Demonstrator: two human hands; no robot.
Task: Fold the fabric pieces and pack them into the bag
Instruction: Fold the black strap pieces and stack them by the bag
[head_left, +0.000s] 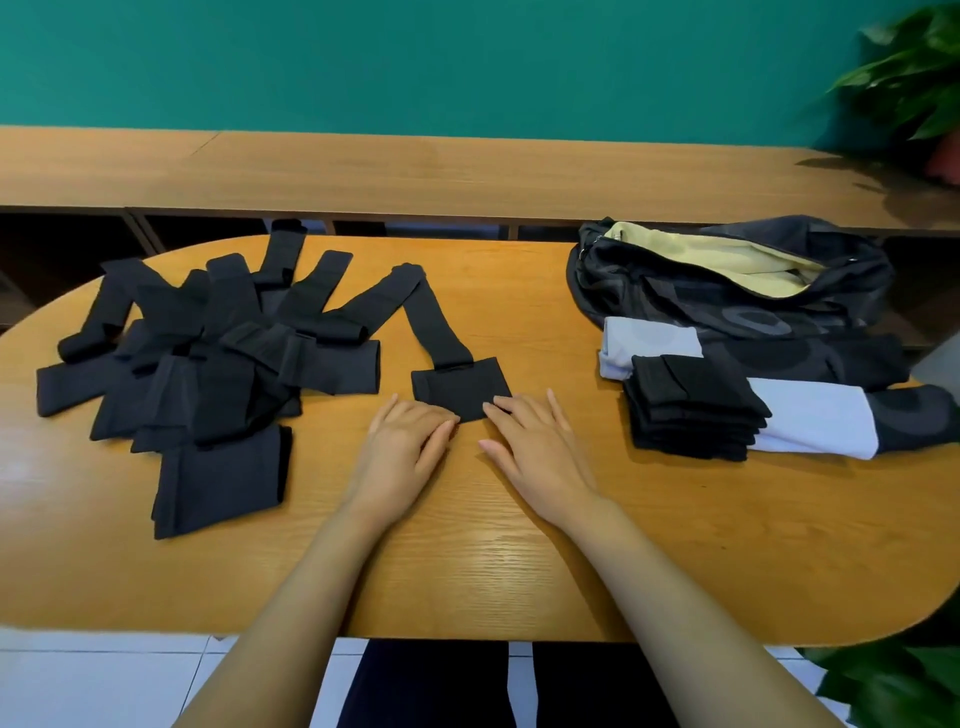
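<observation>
The wooden surface (519, 571) carries everything. The bag (727, 291) lies at the far right, unzipped, with its pale yellow lining showing. No black fabric can be seen inside it, so packing is judged not yet begun.

A heap of unfolded strips (208, 353) is spread over the left side. A stack of folded pieces (696, 410) rests just in front of the bag, partly on pale cloth (810, 421).

Between heap and stack lies 1 half-folded strip (460, 387). Its near end is doubled into a square and its long tail runs away toward the heap.

2 risks are judged likely. The doubled square may spring open if pressure is released before the next fold is laid. The tail's far end appears to touch a neighbouring strip of the heap, which could be dragged along and pull the fold askew. The stack could also be toppled if it is lifted carelessly.

The left hand (405, 447) and the right hand (535, 441) are held palm down and slightly apart. Their fingers are nearly straight, and the fingertips are pressed on the square's near edge. Nothing is gripped by either hand.
</observation>
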